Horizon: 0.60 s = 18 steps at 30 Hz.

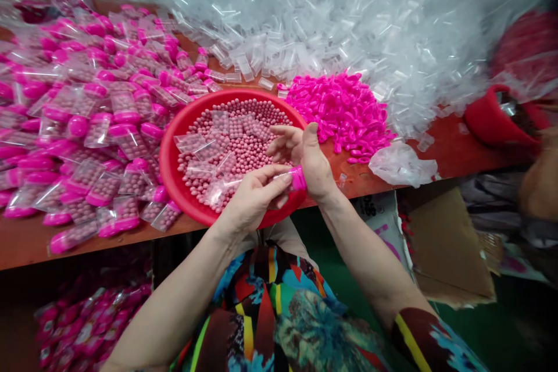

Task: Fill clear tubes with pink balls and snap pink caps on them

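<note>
My left hand [253,195] is closed around a small clear plastic container, mostly hidden by the fingers. A bright pink cap [298,178] is at its right end. The palm of my right hand [314,165] touches the cap, its fingers stretched out and the thumb raised. Both hands are over the right front side of a red plastic bowl [169,171]. Inside the bowl are many pink beads [257,150] and several clear containers [194,144], some filled with beads.
Capped containers of beads [117,104] are heaped on the table at left. Loose pink caps [342,116] lie right of the bowl, before a large heap of clear empty containers [331,29]. A plastic bag [403,163], red bucket [492,119] and another person's arm [540,180] are at right.
</note>
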Motion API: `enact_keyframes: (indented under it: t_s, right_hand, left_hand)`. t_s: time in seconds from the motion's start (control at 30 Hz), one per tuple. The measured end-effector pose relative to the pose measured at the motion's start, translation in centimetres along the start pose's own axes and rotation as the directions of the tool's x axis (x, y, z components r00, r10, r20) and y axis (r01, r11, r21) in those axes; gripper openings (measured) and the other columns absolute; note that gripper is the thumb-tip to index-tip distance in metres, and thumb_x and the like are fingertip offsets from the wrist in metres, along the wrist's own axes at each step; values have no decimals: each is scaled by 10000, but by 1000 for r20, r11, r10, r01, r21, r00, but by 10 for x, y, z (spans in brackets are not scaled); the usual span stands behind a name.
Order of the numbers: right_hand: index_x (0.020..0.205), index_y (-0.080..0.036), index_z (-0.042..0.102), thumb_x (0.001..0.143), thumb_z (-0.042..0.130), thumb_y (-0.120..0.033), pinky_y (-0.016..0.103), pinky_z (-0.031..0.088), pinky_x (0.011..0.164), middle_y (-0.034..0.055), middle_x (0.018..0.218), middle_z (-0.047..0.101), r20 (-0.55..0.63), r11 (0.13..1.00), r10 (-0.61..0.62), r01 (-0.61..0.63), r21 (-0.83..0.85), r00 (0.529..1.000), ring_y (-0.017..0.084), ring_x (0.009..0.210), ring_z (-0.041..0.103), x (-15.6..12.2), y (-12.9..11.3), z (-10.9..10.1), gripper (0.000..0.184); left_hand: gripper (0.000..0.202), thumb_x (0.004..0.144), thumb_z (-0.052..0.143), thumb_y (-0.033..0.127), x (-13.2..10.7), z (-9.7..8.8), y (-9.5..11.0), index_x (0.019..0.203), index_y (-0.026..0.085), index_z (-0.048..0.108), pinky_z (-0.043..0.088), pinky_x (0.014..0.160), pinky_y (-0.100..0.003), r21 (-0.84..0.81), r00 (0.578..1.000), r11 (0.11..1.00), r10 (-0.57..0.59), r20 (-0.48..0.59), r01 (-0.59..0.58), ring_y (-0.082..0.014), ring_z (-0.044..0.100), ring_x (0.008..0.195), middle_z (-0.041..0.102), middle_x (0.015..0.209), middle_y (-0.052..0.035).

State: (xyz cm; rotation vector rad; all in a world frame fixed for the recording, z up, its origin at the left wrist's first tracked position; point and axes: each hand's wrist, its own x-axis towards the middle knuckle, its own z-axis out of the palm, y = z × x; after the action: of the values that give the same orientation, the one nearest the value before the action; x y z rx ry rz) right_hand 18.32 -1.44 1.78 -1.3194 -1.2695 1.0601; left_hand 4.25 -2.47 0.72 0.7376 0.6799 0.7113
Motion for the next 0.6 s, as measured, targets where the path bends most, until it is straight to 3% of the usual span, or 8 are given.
enact_keyframes:
  t_s: [0.13, 0.3, 0.4, 0.53, 0.6]
  right_hand:
    - [1316, -198, 543, 925, 40, -768, 332, 566, 826, 95, 956, 694, 182, 981, 97, -125, 148, 978, 202, 939, 675, 7, 1, 14, 855]
    - [1400, -229, 490, 980, 141, -694, 367, 536, 947, 66, 971, 682, 272, 991, 26, -61, 121, 962, 206, 1010, 667, -3, -10, 15, 718]
    - [1366, -248, 525, 1005, 250, -635, 373, 490, 1014, 49, 962, 673, 129, 998, -64, 63, 10, 990, 198, 1012, 648, -2, -5, 18, 597]
    - [1247, -234, 548, 1022, 234, -591, 328, 525, 868, 50, 949, 667, -218, 992, -114, 99, -81, 969, 170, 875, 648, 24, 20, 11, 526]
    - [1183, -226, 563, 1022, 318, -518, 310, 520, 834, 47, 959, 674, -287, 980, -142, 94, -177, 947, 164, 860, 646, 43, 31, -1, 413]
  left_hand:
    - [251, 775, 774, 361, -6, 5, 3, 901, 150, 725, 334, 495, -212, 107, 998, 994, 38, -57, -32, -84, 468, 516, 591, 644, -5]
    - [139, 794, 721, 275, -15, 11, 16, 879, 167, 738, 470, 645, -254, 377, 981, 918, 172, -91, -126, -166, 618, 731, 705, 816, -49]
    - [118, 812, 692, 250, -12, 9, 17, 878, 172, 752, 463, 630, -263, 456, 977, 880, 193, -90, -132, -168, 605, 696, 689, 742, -37]
    - [202, 805, 745, 318, -4, -12, 37, 952, 182, 767, 430, 557, -264, 395, 975, 915, 157, -154, -85, -131, 540, 584, 663, 687, -17]
    - [246, 790, 783, 368, -2, -37, 65, 972, 204, 766, 466, 618, -273, 444, 907, 877, 325, -267, -183, -135, 572, 676, 714, 819, -22]
